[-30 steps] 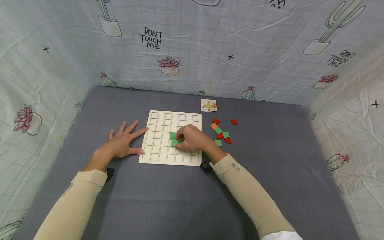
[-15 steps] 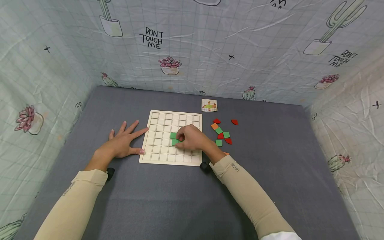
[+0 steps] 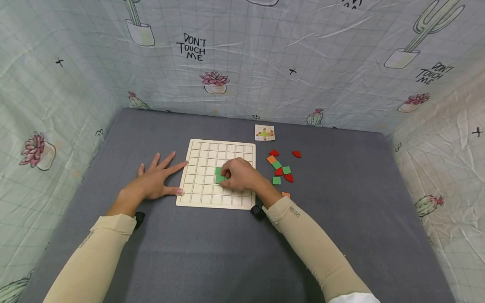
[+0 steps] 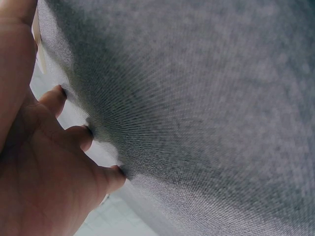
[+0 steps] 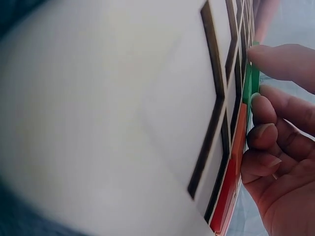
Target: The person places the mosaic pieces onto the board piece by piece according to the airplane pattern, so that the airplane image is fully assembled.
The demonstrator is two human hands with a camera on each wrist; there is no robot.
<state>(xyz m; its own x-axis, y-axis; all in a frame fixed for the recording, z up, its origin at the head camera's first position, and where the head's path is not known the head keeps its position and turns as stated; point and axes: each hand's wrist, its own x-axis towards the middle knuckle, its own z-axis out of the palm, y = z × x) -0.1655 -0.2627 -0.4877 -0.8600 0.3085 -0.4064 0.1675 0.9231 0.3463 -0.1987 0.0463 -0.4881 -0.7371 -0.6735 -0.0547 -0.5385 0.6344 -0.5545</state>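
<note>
A pale wooden board (image 3: 197,189) with a square grid lies on the grey table. Over its middle, my right hand (image 3: 242,174) pinches a green square tile (image 5: 255,73) between thumb and fingers. Another green square tile (image 3: 218,171) sits on the grid just beyond it. An orange tile (image 5: 239,137) and a red tile (image 5: 225,194) show on the board in the right wrist view; in the head view the hand hides them. My left hand (image 3: 153,181) is spread, thumb and index finger at the board's left edge, other fingertips (image 4: 115,178) on the cloth.
Right of the board lie loose red tiles (image 3: 289,178), green tiles (image 3: 276,180) and orange tiles (image 3: 271,159). A small pattern card (image 3: 264,133) lies behind them. Printed fabric walls (image 3: 242,63) enclose the table's back and sides.
My right hand and the green tile in it have shifted slightly left, and more of the orange tile by the wrist shows. My left hand stays at the board's edge.
</note>
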